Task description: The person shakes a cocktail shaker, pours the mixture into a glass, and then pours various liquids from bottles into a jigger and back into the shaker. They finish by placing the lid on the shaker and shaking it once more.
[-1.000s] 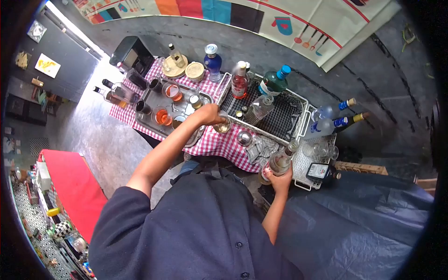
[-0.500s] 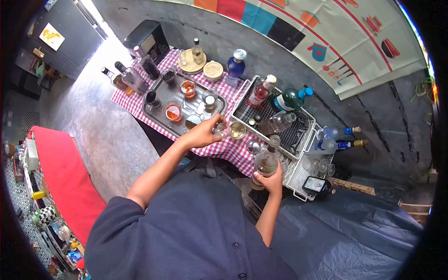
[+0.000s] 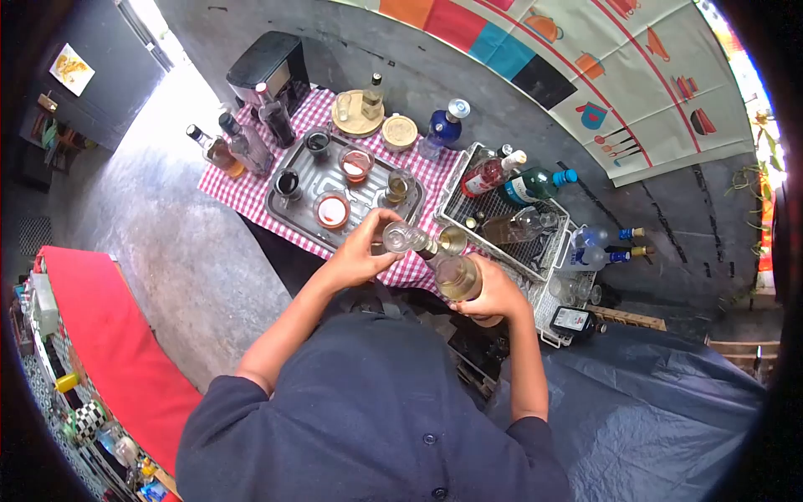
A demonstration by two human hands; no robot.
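Observation:
My left hand (image 3: 361, 253) grips a small clear glass (image 3: 398, 238) between thumb and fingers, over the near edge of the tray. Wrapped round a clear bottle (image 3: 458, 279) of pale liquid is my right hand (image 3: 499, 294). The bottle is tilted, its neck pointing up and left, with the mouth right at the small glass. Just behind the neck, a tumbler (image 3: 452, 241) with pale yellow liquid stands on the checked cloth, partly hidden. On the metal tray (image 3: 269, 207) are several glasses, including a red drink (image 3: 332, 211) and a dark drink (image 3: 288, 185).
Right of the bottle, a white wire rack (image 3: 548, 269) holds a red-labelled bottle (image 3: 485, 177), a green bottle (image 3: 535, 185) and others. A blue bottle (image 3: 443, 130) and round wooden boards stand at the back. More bottles (image 3: 244, 144) stand left of the tray.
My right hand has brought the bottle up and left, tilting its neck to the small glass. My left hand still holds that glass near the same spot. The view has shifted slightly.

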